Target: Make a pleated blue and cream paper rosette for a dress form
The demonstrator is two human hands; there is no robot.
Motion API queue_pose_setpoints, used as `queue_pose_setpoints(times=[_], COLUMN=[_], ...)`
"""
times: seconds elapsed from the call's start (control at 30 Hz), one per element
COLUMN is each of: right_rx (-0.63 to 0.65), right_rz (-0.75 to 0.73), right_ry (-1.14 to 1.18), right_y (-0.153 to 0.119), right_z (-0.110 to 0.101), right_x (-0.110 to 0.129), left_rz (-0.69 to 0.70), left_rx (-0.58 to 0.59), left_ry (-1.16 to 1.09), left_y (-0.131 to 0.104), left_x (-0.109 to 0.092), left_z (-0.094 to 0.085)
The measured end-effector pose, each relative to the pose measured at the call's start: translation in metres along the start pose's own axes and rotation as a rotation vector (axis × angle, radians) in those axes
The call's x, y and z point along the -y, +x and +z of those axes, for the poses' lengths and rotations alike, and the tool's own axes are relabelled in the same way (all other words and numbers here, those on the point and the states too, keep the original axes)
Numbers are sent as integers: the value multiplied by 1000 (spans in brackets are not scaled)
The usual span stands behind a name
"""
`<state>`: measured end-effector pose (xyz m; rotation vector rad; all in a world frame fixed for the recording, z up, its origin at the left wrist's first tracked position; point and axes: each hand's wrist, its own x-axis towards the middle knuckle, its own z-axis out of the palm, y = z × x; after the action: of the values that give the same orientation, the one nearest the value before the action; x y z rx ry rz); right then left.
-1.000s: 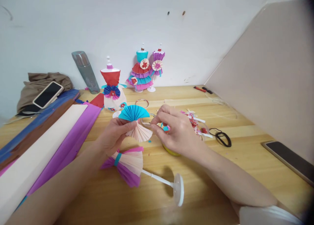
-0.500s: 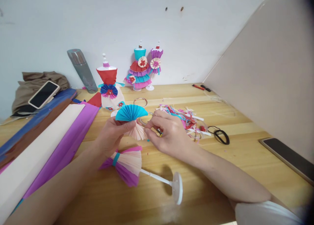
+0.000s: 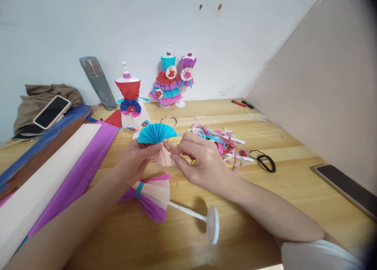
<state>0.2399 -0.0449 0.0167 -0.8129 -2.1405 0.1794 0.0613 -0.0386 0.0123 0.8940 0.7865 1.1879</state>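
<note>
My left hand (image 3: 134,160) grips a pleated paper rosette, its upper half a blue fan (image 3: 156,133) and its lower half a cream fan (image 3: 165,157). The fingers and thumb of my right hand (image 3: 197,158) pinch the cream fan's right edge. A bit of yellow shows under the right palm; what it is I cannot make out. Below my hands a small dress stand lies on its side, wearing a pink, cream and purple paper dress (image 3: 153,199) with a blue waistband. Its white base (image 3: 212,225) points right.
Three dressed stands, among them a red-topped one (image 3: 129,90), stand by the wall. Paper scraps (image 3: 225,144), rings (image 3: 168,121) and a black hair tie (image 3: 266,163) lie beyond my right hand. Folded crepe paper (image 3: 55,183), a phone (image 3: 53,112) and a bottle (image 3: 100,85) are leftward.
My hands and the rosette have barely moved. The right fingers have shifted slightly left along the cream fan's edge, and the camera view has moved a little.
</note>
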Motion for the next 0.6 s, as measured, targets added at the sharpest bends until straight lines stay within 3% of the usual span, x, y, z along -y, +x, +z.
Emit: queue_pose_setpoints(times=[0.2, 0.6], right_rx=[-49, -40], right_rz=[21, 22], right_ry=[-5, -20], right_y=[1, 0], right_z=[-3, 4], right_x=[-1, -3], left_rz=[-6, 20], left_rx=[-48, 18], left_ry=[-43, 0], left_y=[0, -2], left_x=[-1, 4], left_z=[2, 1])
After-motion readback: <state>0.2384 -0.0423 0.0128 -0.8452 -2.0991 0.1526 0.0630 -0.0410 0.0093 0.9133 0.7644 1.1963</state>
